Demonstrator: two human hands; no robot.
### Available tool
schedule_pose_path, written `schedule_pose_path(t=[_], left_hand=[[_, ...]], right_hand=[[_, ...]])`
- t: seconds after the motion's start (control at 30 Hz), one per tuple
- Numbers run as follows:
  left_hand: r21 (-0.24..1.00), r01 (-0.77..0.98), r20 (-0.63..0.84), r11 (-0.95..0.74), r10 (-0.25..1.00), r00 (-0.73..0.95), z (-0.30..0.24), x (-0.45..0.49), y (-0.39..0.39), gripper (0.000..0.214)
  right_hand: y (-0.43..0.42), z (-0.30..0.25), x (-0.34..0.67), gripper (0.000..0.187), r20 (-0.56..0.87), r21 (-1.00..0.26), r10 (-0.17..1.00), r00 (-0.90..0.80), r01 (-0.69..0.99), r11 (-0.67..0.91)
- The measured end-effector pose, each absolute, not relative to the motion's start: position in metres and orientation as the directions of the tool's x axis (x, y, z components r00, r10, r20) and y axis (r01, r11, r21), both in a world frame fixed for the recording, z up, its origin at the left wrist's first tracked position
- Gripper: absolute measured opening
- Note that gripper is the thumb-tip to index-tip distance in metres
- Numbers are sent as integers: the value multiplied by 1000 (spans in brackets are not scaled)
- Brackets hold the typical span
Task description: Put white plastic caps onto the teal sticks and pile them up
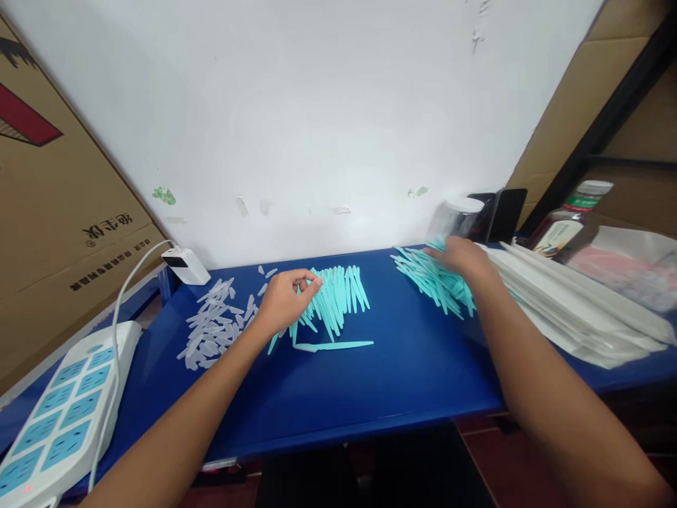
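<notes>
My left hand (288,300) is closed in a loose pinch beside a row of slim turquoise plastic sticks (336,300), which look like eyebrow razors. Whatever its fingertips hold, if anything, is too small to make out. A single turquoise razor (338,346) lies crosswise in front of that row. Over at the right, my right hand (460,257) reaches onto a loose heap of the same razors (431,282); its fingers are smeared by motion and partly hidden. Left of my left hand, small translucent caps (211,328) lie scattered in a pile.
A blue table (391,395) stands against a white wall. On the left are a power strip (68,395) and a white charger (186,266) with a cable. White packets (582,303), a lidded jar (460,215) and a dark bottle (568,219) stand to the right.
</notes>
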State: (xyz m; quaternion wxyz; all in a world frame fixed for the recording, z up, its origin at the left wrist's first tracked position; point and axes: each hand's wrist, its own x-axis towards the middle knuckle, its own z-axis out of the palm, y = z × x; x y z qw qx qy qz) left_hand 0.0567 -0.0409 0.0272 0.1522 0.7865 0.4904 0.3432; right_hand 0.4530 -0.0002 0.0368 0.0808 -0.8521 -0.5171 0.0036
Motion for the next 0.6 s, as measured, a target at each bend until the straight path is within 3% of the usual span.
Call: schedule_pose_path(t=[0.17, 0.3, 0.33, 0.4, 0.47, 0.53, 0.6], left_hand=[[437, 779, 447, -450, 860, 247, 41, 47, -41, 34], [257, 916, 446, -307, 879, 169, 54, 31, -35, 36], [218, 931, 422, -293, 888, 181, 57, 25, -33, 37], [173, 936, 333, -305, 913, 236, 62, 13, -28, 38], [189, 923, 204, -337, 932, 298, 66, 2, -25, 37], [231, 910, 84, -346, 938, 335, 68, -7, -23, 35], [257, 907, 10, -333, 940, 342, 69, -14, -22, 34]], right_hand=[[-7, 41, 461, 61, -66, -38, 892, 448, 892, -451], [-23, 58, 433, 52, 144, -48, 935, 324, 946, -321], [-29, 63, 420, 46, 223, -91, 952, 212, 976, -196], [-42, 68, 390, 36, 273, -305, 960, -65, 940, 151], [-56, 66, 358, 38, 141, -544, 903, -405, 730, 413], [-70, 59, 330, 41, -16, -642, 780, -626, 604, 472], [-81, 48, 310, 44, -132, -656, 690, -711, 585, 477]])
